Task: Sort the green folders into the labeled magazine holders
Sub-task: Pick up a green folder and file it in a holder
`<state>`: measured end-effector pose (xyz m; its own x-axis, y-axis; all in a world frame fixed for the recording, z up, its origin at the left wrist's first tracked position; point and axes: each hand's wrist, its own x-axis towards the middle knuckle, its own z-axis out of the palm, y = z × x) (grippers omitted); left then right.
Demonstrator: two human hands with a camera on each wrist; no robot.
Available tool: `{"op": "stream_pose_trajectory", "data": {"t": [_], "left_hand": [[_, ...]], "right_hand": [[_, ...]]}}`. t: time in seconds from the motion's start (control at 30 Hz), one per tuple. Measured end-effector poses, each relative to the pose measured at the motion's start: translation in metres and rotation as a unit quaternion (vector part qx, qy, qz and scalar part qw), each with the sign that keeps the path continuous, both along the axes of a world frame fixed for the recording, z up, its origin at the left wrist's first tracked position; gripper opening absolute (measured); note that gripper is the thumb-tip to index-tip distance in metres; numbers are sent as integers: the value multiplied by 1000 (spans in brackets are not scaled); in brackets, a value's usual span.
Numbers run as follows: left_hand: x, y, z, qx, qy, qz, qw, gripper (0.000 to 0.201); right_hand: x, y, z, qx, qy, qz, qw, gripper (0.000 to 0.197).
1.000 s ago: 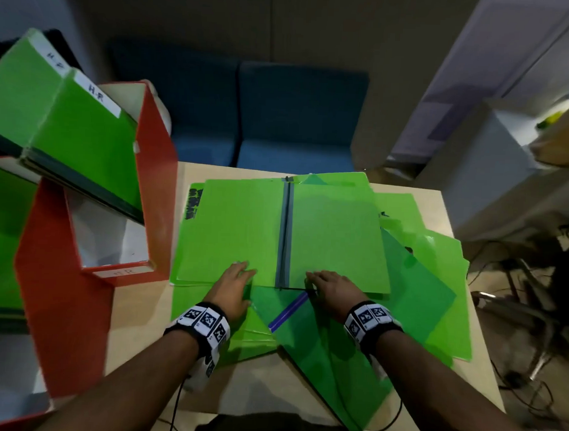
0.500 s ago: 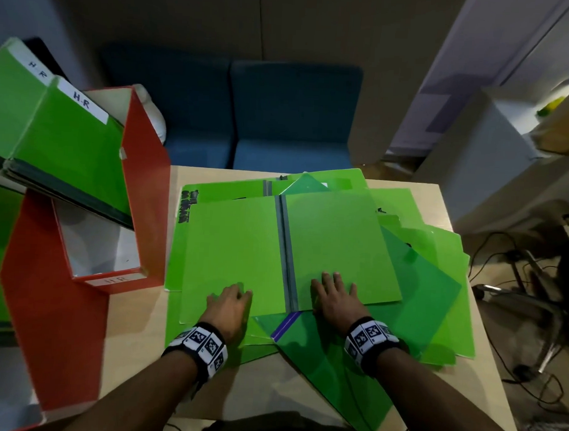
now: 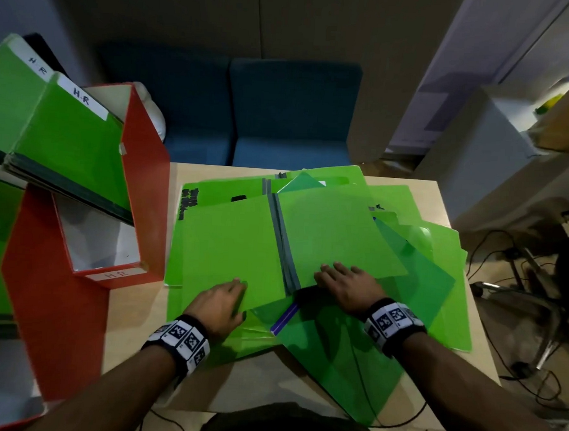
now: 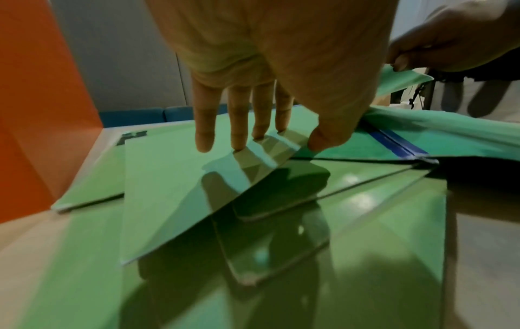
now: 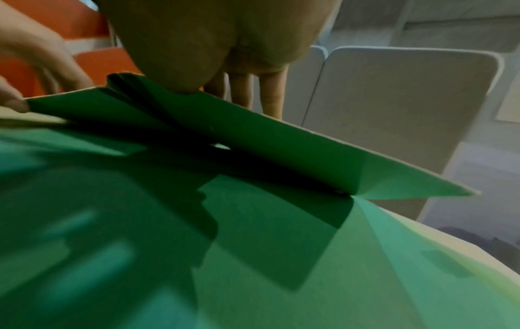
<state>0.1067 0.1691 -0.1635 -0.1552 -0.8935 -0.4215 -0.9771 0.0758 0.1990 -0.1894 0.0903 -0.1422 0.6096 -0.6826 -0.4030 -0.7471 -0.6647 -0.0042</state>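
Observation:
An open green folder (image 3: pixel 230 239) with a grey spine lies on top of a loose pile of green folders (image 3: pixel 419 284) on the table. My left hand (image 3: pixel 238 297) pinches its near left edge, with the fingers (image 4: pixel 239 124) on top and the thumb under the corner. My right hand (image 3: pixel 326 278) holds the near edge by the spine, thumb at the edge and fingers over the right leaf (image 5: pixel 253 138), which is raised off the pile. To the left stands a red holder (image 3: pixel 113 275) labelled H-R, with H-R folders (image 3: pixel 63 152) leaning in it.
A second red holder (image 3: pixel 47 320) stands at the near left. A darker green folder with a blue spine (image 3: pixel 284 318) lies under the open one. Bare table (image 3: pixel 134 323) shows between holders and pile. A blue sofa (image 3: pixel 280 118) is behind; a chair base and cables (image 3: pixel 532 288) are on the right.
The open folder has slid toward me and skewed a little. My right fingers have come onto its right leaf, and its near edge has lifted off the pile.

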Motion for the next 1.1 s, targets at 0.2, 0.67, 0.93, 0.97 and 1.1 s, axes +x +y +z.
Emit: {"op": "stream_pose_trajectory", "data": {"t": [0.2, 0.67, 0.93, 0.97, 1.1], "left_hand": [[17, -18, 61, -154, 84, 7, 984, 47], [59, -69, 198, -474, 114, -21, 873, 15], [67, -78, 191, -424, 109, -15, 899, 16], [67, -79, 190, -416, 113, -10, 902, 16], [67, -84, 189, -410, 123, 12, 904, 17]], "right_hand": [[-4, -32, 46, -185, -245, -17, 951, 35], [-7, -78, 158, -347, -339, -33, 874, 19], [8, -81, 159, -336, -381, -52, 860, 26], [10, -82, 157, -341, -386, -56, 855, 25], [25, -76, 153, -359, -393, -152, 833, 21]]}}
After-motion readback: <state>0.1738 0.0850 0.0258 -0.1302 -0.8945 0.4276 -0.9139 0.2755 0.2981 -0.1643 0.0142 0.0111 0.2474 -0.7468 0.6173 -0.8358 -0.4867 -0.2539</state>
